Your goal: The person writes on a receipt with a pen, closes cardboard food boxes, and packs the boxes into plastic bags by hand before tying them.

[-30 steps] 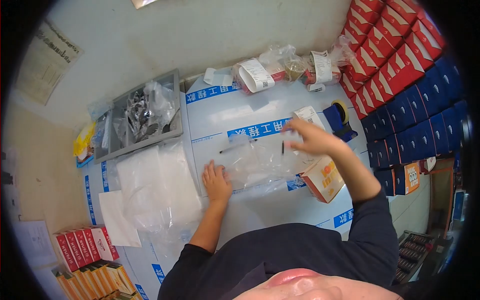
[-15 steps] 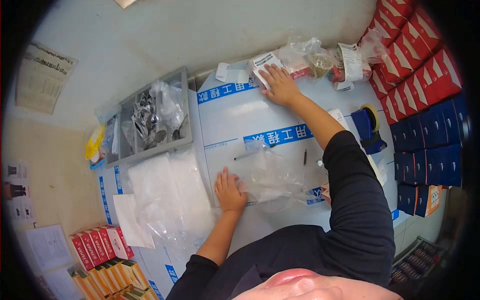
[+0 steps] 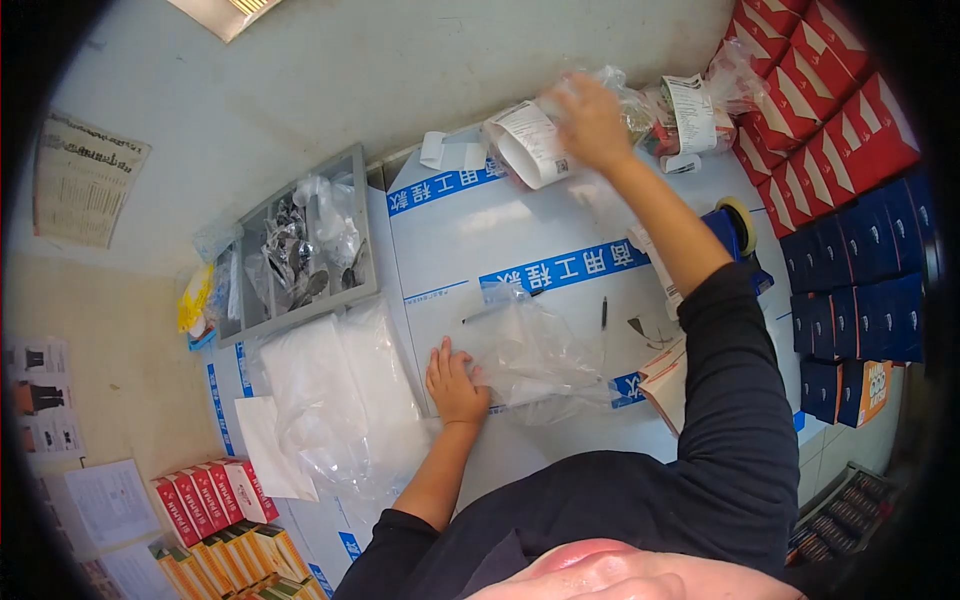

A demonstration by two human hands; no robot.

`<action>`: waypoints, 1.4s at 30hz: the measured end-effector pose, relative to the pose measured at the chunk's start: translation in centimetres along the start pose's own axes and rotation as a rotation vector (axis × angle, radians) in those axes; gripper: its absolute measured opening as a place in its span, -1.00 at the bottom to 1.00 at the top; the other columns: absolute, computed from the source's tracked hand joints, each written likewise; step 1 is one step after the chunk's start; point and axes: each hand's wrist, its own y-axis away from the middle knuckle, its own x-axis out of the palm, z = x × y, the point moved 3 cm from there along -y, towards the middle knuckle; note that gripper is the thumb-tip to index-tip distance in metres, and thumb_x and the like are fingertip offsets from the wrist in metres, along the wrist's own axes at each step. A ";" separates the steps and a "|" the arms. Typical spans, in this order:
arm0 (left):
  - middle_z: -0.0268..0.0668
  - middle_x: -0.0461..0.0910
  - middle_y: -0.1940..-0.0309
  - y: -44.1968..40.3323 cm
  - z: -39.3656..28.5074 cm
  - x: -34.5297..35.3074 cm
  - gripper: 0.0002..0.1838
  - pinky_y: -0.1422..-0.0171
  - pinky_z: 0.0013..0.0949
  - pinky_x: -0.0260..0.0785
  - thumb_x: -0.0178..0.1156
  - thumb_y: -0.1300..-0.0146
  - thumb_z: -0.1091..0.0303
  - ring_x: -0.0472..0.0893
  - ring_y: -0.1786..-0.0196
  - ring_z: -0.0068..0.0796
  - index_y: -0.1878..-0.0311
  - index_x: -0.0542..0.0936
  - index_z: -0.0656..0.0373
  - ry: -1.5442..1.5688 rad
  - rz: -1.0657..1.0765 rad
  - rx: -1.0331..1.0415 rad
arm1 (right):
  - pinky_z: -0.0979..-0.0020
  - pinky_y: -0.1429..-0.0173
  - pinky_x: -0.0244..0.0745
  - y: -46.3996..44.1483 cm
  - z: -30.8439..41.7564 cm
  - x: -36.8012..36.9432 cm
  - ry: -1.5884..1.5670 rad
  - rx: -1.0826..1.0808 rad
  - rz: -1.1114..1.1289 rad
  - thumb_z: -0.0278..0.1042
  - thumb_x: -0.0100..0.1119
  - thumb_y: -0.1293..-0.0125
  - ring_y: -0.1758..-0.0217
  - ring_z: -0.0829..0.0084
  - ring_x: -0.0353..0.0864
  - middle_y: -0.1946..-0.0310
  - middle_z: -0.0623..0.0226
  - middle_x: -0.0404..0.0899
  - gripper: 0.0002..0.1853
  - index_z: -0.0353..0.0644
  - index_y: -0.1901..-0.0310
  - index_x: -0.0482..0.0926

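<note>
My left hand [image 3: 457,385] lies flat with its fingers spread at the left edge of a clear plastic bag [image 3: 535,350] on the film-covered table. At the back of the table, my right hand [image 3: 592,115] is blurred by motion, and its fingers cannot be made out. It is over a plastic-wrapped package, just right of a curled white paper label [image 3: 530,145]. Another plastic-wrapped package with a printed paper [image 3: 692,115] lies further right. A black pen [image 3: 604,313] rests right of the clear bag.
A grey divided tray [image 3: 300,245] holds plastic-wrapped items, with a stack of white plastic bags [image 3: 340,385] before it. A blue tape dispenser [image 3: 722,225] stands right. Red boxes [image 3: 830,130] and dark blue boxes [image 3: 860,250] are stacked along the right side; more red boxes [image 3: 215,495] sit lower left.
My right hand has lifted off the white label and moved right and back. The label now curls up from the package. My left hand has stayed in place; the view has shifted slightly.
</note>
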 end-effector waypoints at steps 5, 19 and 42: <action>-0.12 0.21 -0.30 0.1 0.1 -0.1 -0.75 -0.35 -0.01 -0.14 0.09 0.02 0.35 0.12 -0.34 0.02 0.20 0.41 0.06 -0.008 0.006 -0.003 | 0.09 -0.15 0.32 -3.1 -7.2 -0.7 -0.086 0.684 0.302 -0.27 0.25 -0.02 -0.12 0.00 0.40 -0.10 0.11 0.38 -0.38 0.06 -0.20 0.33; -0.16 0.23 -0.29 0.3 0.4 0.0 -0.77 -0.34 -0.04 -0.10 0.09 -0.02 0.28 0.16 -0.32 -0.02 0.21 0.42 0.05 0.017 -0.047 0.005 | 0.35 0.12 0.45 -12.5 -2.5 -11.3 -0.509 0.477 0.251 -0.18 0.20 -0.10 0.24 0.35 0.60 0.28 0.25 0.63 -0.63 -0.19 0.08 0.55; -0.14 0.25 -0.26 0.4 1.2 -0.6 -0.77 -0.34 0.05 -0.08 0.08 -0.02 0.28 0.16 -0.30 0.00 0.22 0.43 0.07 0.108 -0.074 0.007 | 0.28 0.36 0.45 -41.2 2.7 -20.5 0.798 -0.130 -0.471 -0.19 0.27 0.27 0.42 0.31 0.55 0.56 0.33 0.57 -0.80 -0.01 0.51 0.59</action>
